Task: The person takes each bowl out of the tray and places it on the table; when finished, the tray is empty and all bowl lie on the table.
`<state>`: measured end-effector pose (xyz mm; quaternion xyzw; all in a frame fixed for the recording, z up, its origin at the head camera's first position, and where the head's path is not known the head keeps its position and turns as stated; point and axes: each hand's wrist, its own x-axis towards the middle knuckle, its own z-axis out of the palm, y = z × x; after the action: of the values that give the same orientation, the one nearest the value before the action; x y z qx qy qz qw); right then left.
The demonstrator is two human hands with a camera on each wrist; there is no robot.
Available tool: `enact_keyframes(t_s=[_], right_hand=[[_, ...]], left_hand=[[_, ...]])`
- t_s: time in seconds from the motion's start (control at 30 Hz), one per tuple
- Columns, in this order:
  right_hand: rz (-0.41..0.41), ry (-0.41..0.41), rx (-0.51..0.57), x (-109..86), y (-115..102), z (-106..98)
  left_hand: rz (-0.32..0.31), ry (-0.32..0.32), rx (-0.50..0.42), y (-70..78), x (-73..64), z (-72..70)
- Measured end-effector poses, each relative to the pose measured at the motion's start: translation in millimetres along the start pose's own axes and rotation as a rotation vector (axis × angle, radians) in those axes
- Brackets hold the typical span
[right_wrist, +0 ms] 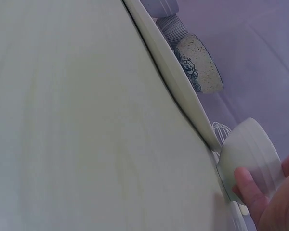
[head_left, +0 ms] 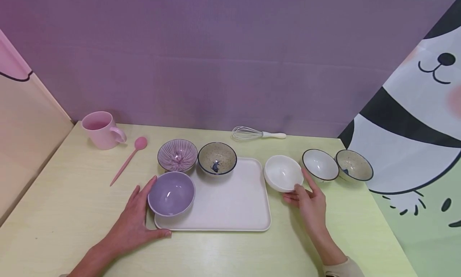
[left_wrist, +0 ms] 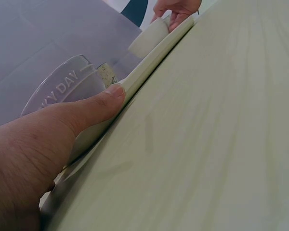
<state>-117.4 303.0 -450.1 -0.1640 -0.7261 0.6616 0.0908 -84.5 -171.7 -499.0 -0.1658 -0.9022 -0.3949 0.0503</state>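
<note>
On the left front of the white tray [head_left: 234,205] sits a plain purple bowl [head_left: 171,193]. My left hand [head_left: 131,225] is spread round that corner, its fingers along the bowl's left side. In the left wrist view its thumb [left_wrist: 103,98] lies against the tray's edge, in front of the bowl with raised lettering. To the tray's right, my right hand [head_left: 311,205] pinches a small white bowl [head_left: 282,173] by its near right side. The thumb is at the rim and the fingers are partly hidden beneath; the right wrist view shows the white bowl [right_wrist: 248,156] side-on.
At the tray's back left stand a striped bowl [head_left: 177,155] and a speckled bowl [head_left: 217,159]. A dark-rimmed white bowl [head_left: 320,165] and another speckled bowl [head_left: 354,165] stand rightward. Behind lie a whisk [head_left: 259,133], a pink spoon [head_left: 129,159] and a pink mug [head_left: 101,131].
</note>
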Motion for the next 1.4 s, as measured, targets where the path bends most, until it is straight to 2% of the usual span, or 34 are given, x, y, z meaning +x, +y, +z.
enact_keyframes(t_s=[0.6, 0.87, 1.07, 1.4], right_hand=[[-0.056, 0.024, 0.106, 18.9, 0, 8], [-0.058, 0.032, 0.101, 25.8, 1, 10], [-0.057, 0.013, 0.127, 28.2, 2, 10], [-0.061, -0.045, 0.074, 25.5, 3, 3]], left_hand=[[0.016, 0.005, 0.010, 0.7, 1.1, -0.2], [0.016, 0.007, 0.005, 1.0, 0.8, -0.4], [0.024, 0.010, 0.005, 1.3, 0.9, -0.4], [0.024, 0.014, 0.009, -0.3, 0.9, 0.6]])
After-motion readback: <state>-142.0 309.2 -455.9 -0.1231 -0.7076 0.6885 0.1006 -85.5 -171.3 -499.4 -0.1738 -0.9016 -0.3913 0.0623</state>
